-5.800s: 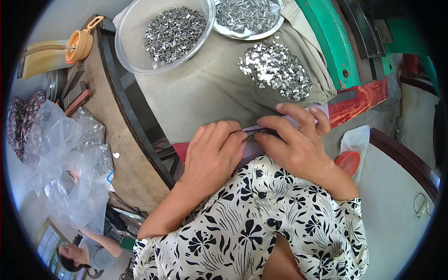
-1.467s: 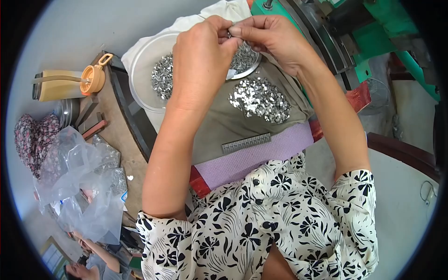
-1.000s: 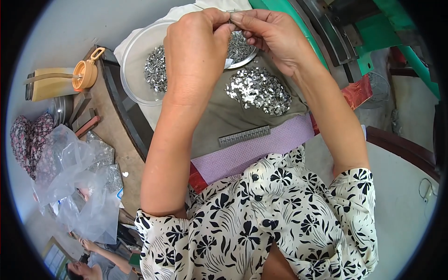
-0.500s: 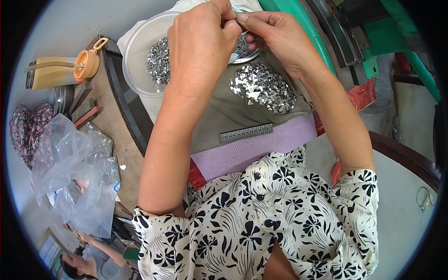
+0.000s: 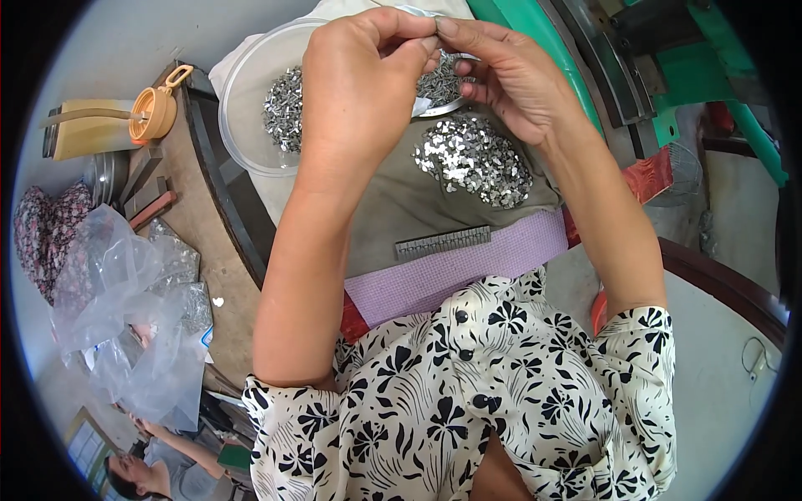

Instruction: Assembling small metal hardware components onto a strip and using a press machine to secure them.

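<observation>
So closest in was the white shirt with black flowers (image 5: 418,401), and right past it a lilac woven strip (image 5: 451,271). A narrow grey metal block with a row of slots (image 5: 444,242) lay along that strip's far edge, on the olive cloth (image 5: 376,230), with neither hand on it. Beyond it sat a loose heap of small flat silver pieces (image 5: 476,163).

Farther out, the left hand (image 5: 359,88) and right hand (image 5: 530,83) met fingertip to fingertip, both with thumb and forefinger drawn in narrow. Can't tell if either had anything in its pinch, the spot's just too tiny. The right's other fingers were loosely curled.

Behind them was a round silver-rimmed dish (image 5: 451,107) of thin metal pins (image 5: 443,86), partly covered by the hands. Left of that was a clear round plastic bowl (image 5: 248,104) with short metal bits (image 5: 284,108), and off right, a green painted metal machine (image 5: 539,29).
</observation>
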Demonstrator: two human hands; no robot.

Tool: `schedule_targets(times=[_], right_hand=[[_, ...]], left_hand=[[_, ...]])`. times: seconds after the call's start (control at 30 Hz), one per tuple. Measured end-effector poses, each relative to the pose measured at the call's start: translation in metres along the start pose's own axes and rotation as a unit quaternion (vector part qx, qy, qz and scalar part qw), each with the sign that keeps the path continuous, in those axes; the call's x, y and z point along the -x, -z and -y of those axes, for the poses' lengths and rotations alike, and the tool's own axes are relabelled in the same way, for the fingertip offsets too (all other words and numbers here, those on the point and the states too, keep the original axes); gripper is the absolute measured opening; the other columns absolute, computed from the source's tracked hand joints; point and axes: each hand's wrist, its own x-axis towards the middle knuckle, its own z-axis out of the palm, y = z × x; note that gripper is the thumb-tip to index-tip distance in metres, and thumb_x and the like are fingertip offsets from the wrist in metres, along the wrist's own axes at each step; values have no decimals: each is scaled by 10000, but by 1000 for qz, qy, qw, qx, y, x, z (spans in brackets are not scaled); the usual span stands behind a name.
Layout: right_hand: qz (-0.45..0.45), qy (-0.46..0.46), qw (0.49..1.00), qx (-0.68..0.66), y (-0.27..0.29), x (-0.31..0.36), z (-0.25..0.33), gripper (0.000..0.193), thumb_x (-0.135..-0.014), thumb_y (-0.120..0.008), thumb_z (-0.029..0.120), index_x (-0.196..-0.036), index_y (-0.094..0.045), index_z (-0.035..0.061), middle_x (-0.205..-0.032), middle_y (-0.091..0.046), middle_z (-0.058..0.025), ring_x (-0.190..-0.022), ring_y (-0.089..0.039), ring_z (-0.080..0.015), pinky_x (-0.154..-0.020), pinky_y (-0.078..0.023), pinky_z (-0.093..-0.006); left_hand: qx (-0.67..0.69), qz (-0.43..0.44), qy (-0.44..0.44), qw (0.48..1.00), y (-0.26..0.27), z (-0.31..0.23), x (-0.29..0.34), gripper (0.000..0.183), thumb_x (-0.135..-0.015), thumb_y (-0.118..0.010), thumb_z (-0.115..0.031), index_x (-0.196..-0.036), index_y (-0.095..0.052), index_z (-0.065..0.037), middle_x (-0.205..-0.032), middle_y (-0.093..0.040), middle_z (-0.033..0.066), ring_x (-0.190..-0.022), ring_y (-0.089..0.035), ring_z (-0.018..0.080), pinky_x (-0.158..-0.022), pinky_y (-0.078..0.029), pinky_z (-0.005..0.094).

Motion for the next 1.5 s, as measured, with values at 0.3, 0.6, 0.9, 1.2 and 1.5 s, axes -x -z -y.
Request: schedule_targets(times=[0.3,0.6,0.9,1.2,1.5], right_hand=[[3,42,990,133,-8,1,4,248,-854,-796,257,-947,-767,29,-846,-699,11,-746,-570,-54,-639,-455,-222],[45,294,841,451,-4,58,-28,73,-846,-714,88,-873,-698,22,-808,-600,-113,-733,-610,-300,-660,-491,-373],[95,355,732,574,-14,84,-73,172,-706,-807,120,-817,-681,82,-804,-565,-44,-731,-574,-243,-618,-452,-374],[108,325,771,536,-27,86,-69,125,-716,-784,137,-803,-699,103,-822,-562,-12,-826,-547,-231,-694,-430,-370],[77,336,741,576,-30,88,-66,128,-688,-806,179,-786,-732,142,-848,-595,32,-958,-558,-222,-834,-369,-403]], left_hand=[[-357,-55,-112,926,5,-13,21,124,-868,-720,-73,-953,-740,15,-781,-738,104,-695,-704,150,-665,-545,285],[-280,-6,-161,946,27,5,117,178,-852,-706,17,-1023,-725,-28,-870,-709,107,-744,-690,198,-691,-522,279],[-247,27,14,969,32,36,185,360,-758,-755,13,-1109,-676,-8,-1007,-634,124,-922,-614,303,-783,-508,377],[-218,21,26,975,30,44,183,430,-727,-805,-31,-1130,-656,-18,-1008,-620,111,-888,-599,282,-752,-506,364],[-158,17,75,984,32,42,183,514,-739,-813,-32,-1211,-611,-28,-1076,-602,121,-899,-611,256,-759,-520,338]])
